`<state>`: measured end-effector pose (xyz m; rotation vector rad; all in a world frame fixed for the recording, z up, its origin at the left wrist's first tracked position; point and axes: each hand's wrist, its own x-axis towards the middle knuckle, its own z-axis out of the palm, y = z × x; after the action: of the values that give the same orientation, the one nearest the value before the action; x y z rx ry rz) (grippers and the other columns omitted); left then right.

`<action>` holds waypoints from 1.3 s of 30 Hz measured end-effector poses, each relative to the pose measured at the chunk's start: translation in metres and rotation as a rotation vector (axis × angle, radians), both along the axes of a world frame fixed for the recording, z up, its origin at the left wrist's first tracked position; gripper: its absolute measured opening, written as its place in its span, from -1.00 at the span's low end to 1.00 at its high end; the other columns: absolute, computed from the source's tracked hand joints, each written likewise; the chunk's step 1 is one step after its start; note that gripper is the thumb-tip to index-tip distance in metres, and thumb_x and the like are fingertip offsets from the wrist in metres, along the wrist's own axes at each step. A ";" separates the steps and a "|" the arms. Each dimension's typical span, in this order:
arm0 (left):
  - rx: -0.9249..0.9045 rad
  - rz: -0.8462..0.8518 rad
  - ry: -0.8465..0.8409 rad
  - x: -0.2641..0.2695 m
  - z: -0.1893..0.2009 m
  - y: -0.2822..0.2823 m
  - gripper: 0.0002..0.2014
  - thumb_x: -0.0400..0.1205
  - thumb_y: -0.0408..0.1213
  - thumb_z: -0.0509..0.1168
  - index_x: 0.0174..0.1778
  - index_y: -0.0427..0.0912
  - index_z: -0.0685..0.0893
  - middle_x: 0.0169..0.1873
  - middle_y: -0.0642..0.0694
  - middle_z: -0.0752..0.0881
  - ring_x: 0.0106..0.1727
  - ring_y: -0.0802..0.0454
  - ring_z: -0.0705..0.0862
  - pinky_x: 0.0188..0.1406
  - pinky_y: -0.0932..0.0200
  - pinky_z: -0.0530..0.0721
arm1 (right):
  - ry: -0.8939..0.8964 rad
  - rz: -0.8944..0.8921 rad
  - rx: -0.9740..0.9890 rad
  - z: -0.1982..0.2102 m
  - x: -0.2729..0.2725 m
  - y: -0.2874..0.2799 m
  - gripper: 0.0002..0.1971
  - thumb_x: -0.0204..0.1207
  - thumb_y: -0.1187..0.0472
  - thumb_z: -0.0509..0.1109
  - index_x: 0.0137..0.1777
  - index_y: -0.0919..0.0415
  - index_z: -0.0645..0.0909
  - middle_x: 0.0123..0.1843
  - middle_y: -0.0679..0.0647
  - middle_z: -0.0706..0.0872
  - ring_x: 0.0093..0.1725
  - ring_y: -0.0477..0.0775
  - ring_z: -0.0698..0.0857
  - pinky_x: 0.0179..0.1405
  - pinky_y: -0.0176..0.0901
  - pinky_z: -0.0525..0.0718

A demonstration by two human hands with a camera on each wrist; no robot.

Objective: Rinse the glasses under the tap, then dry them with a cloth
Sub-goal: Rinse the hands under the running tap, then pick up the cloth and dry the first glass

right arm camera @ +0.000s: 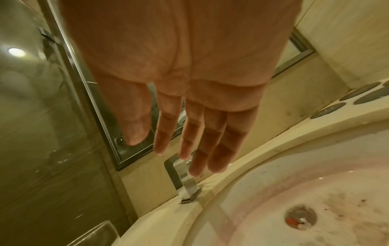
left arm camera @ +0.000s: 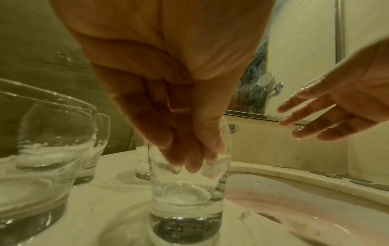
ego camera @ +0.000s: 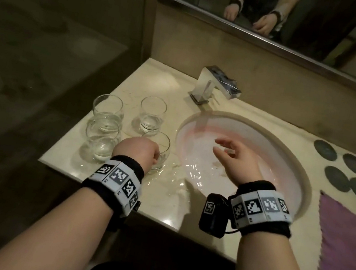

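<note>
While the left hand (ego camera: 137,151) reaches down with its fingers inside and around the rim of the nearest glass tumbler (left arm camera: 187,196), upright on the marble counter (ego camera: 158,197) beside the basin (ego camera: 285,156), the right hand (ego camera: 236,160) hovers over it, fingers loosely spread, empty.

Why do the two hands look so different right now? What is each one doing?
The left hand has its fingers curled round a glass standing on the counter; the right hand holds nothing. The left hand is over the counter beside the sink; the right hand is above the basin, fingers spread and pointing toward the tap. Both wear black wristbands with square markers.
</note>
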<state>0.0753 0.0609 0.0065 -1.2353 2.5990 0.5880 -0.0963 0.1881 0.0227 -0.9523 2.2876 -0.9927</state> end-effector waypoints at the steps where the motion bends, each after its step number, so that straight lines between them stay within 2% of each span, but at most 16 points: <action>1: 0.005 0.011 -0.001 0.000 0.001 0.001 -0.79 0.66 -0.29 0.21 0.13 -0.02 0.69 -0.26 0.13 0.60 -0.25 0.15 0.55 -0.25 0.29 0.41 | -0.007 -0.001 0.000 -0.002 0.001 0.001 -0.73 0.60 0.11 0.35 0.28 0.07 0.60 0.32 0.02 0.62 0.11 -0.10 0.57 0.11 -0.15 0.57; 4: -0.030 -0.018 -0.029 0.000 -0.001 0.003 -0.81 0.66 -0.24 0.21 0.10 -0.01 0.69 -0.09 0.04 0.68 -0.07 0.02 0.64 -0.16 0.22 0.50 | -0.011 -0.016 0.009 -0.004 0.001 0.006 -0.74 0.60 0.10 0.34 0.26 0.05 0.61 0.31 0.04 0.64 0.12 -0.08 0.59 0.09 -0.17 0.56; 7: -0.043 -0.042 -0.071 -0.001 -0.002 0.006 -0.82 0.65 -0.28 0.23 0.07 -0.02 0.70 -0.15 0.05 0.65 -0.10 0.02 0.60 -0.13 0.18 0.50 | -0.005 -0.039 0.014 -0.005 0.002 0.011 -0.75 0.60 0.08 0.34 0.24 0.03 0.61 0.29 0.03 0.65 0.11 -0.08 0.61 0.19 -0.09 0.60; 12: -0.081 -0.015 -0.106 -0.006 0.012 0.009 -0.74 0.63 -0.10 0.27 0.20 -0.04 0.65 0.05 -0.04 0.71 0.04 -0.04 0.67 0.04 0.03 0.65 | -0.012 -0.063 -0.009 -0.003 -0.003 0.026 -0.75 0.61 0.10 0.33 0.26 0.06 0.61 0.29 0.01 0.64 0.11 -0.11 0.59 0.15 -0.19 0.54; 15: -0.186 0.033 0.045 -0.022 0.035 0.019 -0.67 0.62 -0.04 0.28 0.27 -0.06 0.61 0.26 -0.10 0.58 0.16 -0.12 0.63 0.10 -0.05 0.62 | -0.001 -0.103 -0.029 -0.001 -0.014 0.040 -0.74 0.61 0.10 0.33 0.26 0.08 0.62 0.30 0.01 0.64 0.16 -0.11 0.59 0.11 -0.27 0.48; 18: -0.276 -0.013 0.227 -0.051 0.048 0.035 -0.62 0.61 -0.03 0.30 0.32 -0.04 0.58 0.45 -0.10 0.41 0.34 -0.17 0.52 0.27 -0.09 0.52 | -0.046 -0.158 -0.038 0.001 -0.026 0.056 -0.73 0.60 0.09 0.34 0.28 0.07 0.59 0.30 -0.02 0.60 0.21 -0.10 0.58 -0.03 -0.40 0.51; 19: -0.273 -0.051 0.268 -0.064 0.048 0.043 -0.62 0.60 -0.04 0.30 0.33 -0.04 0.58 0.46 -0.10 0.40 0.38 -0.18 0.48 0.32 -0.09 0.48 | -0.053 -0.185 -0.039 0.001 -0.034 0.065 -0.70 0.59 0.08 0.35 0.30 0.05 0.57 0.32 -0.03 0.56 0.21 -0.09 0.56 -0.01 -0.43 0.52; 21: -0.236 -0.149 0.308 -0.093 0.044 0.060 -0.62 0.60 -0.05 0.30 0.33 -0.05 0.58 0.45 -0.13 0.42 0.41 -0.19 0.44 0.39 -0.08 0.41 | -0.018 -0.256 -0.010 0.000 -0.054 0.088 -0.64 0.57 0.03 0.35 0.35 0.01 0.53 0.44 0.03 0.47 0.31 -0.01 0.52 0.24 -0.25 0.49; 23: -0.196 -0.231 0.320 -0.121 0.034 0.079 -0.63 0.60 -0.04 0.31 0.30 -0.05 0.60 0.42 -0.13 0.46 0.42 -0.18 0.41 0.44 -0.07 0.37 | 0.021 -0.350 0.072 -0.002 -0.079 0.117 -0.58 0.57 0.01 0.34 0.42 0.01 0.47 0.50 0.10 0.38 0.42 0.11 0.45 0.42 -0.01 0.42; 25: -0.148 -0.275 0.316 -0.147 0.025 0.100 -0.65 0.60 -0.03 0.30 0.29 -0.03 0.61 0.40 -0.10 0.49 0.43 -0.14 0.41 0.44 -0.05 0.36 | 0.037 -0.456 0.189 -0.008 -0.109 0.150 -0.52 0.56 0.03 0.34 0.47 0.04 0.41 0.52 0.16 0.32 0.47 0.21 0.40 0.47 0.12 0.39; 28: -0.085 -0.298 0.295 -0.182 0.012 0.132 -0.68 0.63 -0.05 0.28 0.28 -0.03 0.61 0.41 -0.06 0.47 0.44 -0.10 0.40 0.44 0.02 0.33 | 0.068 -0.552 0.397 -0.021 -0.161 0.197 -0.44 0.53 0.08 0.35 0.53 0.09 0.35 0.51 0.22 0.38 0.42 0.30 0.46 0.41 0.13 0.48; 33: -0.004 -0.256 0.241 -0.230 -0.005 0.172 -0.69 0.62 -0.03 0.27 0.26 0.00 0.62 0.48 -0.06 0.42 0.46 -0.07 0.42 0.45 0.03 0.33 | 0.061 -0.496 0.666 -0.038 -0.230 0.256 -0.46 0.55 0.21 0.30 0.53 0.15 0.31 0.49 0.25 0.42 0.31 0.29 0.57 0.19 0.05 0.64; 36: 0.002 -0.223 0.243 -0.251 -0.009 0.189 -0.69 0.64 -0.03 0.25 0.27 -0.01 0.61 0.50 -0.08 0.41 0.49 -0.06 0.39 0.46 0.02 0.32 | 0.048 -0.420 0.753 -0.052 -0.251 0.269 -0.40 0.46 0.17 0.42 0.49 0.16 0.35 0.44 0.23 0.48 0.29 0.27 0.59 0.22 0.05 0.65; 39: 0.015 -0.188 0.249 -0.263 -0.011 0.201 -0.70 0.64 -0.05 0.25 0.26 -0.03 0.62 0.47 -0.08 0.45 0.47 -0.04 0.41 0.43 0.04 0.35 | 0.084 -0.335 0.876 -0.065 -0.256 0.274 -0.36 0.46 0.02 0.47 0.49 0.14 0.35 0.48 0.23 0.41 0.41 0.30 0.47 0.32 0.10 0.55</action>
<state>-0.1874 0.2617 -0.0048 -0.9514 2.8657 0.7656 -0.3526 0.4623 -0.0424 -0.2445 2.5985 0.0154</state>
